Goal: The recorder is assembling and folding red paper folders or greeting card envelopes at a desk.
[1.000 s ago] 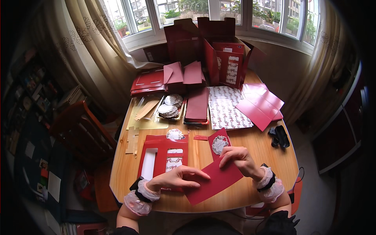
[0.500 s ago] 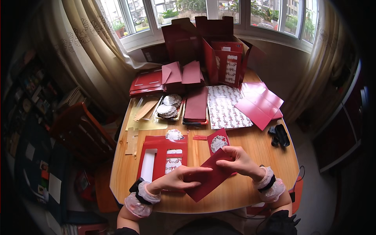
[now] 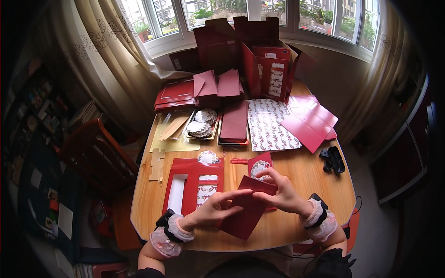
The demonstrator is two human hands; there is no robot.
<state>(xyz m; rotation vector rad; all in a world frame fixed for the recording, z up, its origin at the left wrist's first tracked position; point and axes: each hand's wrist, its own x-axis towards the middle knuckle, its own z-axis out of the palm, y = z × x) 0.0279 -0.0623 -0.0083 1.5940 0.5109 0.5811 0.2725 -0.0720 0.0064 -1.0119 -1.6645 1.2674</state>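
A dark red paper card (image 3: 245,217) is held tilted above the table's near edge. Its upper end bends over between the fingers of my right hand (image 3: 283,194), which pinches it from the right. My left hand (image 3: 211,209) grips the card's left edge, thumb below and fingers above. Partly behind my right hand lies a red card with a round floral sticker (image 3: 258,170). To the left is a red cut-out sheet (image 3: 187,167) with a white opening and a patterned strip. Another round floral piece (image 3: 208,158) overlaps its top edge, and a small red label strip (image 3: 238,161) lies between them.
Trays hold round floral pieces (image 3: 201,125) and dark red cards (image 3: 233,121). A patterned sheet (image 3: 271,125) and glossy pink-red sheets (image 3: 309,123) lie at the right, near a black object (image 3: 332,160). Envelopes (image 3: 217,84) and a red box (image 3: 266,74) stand behind.
The card has turned steeper, and its upper end now bends over. My right hand has shifted its grip on that end; my left hand stays at the left edge.
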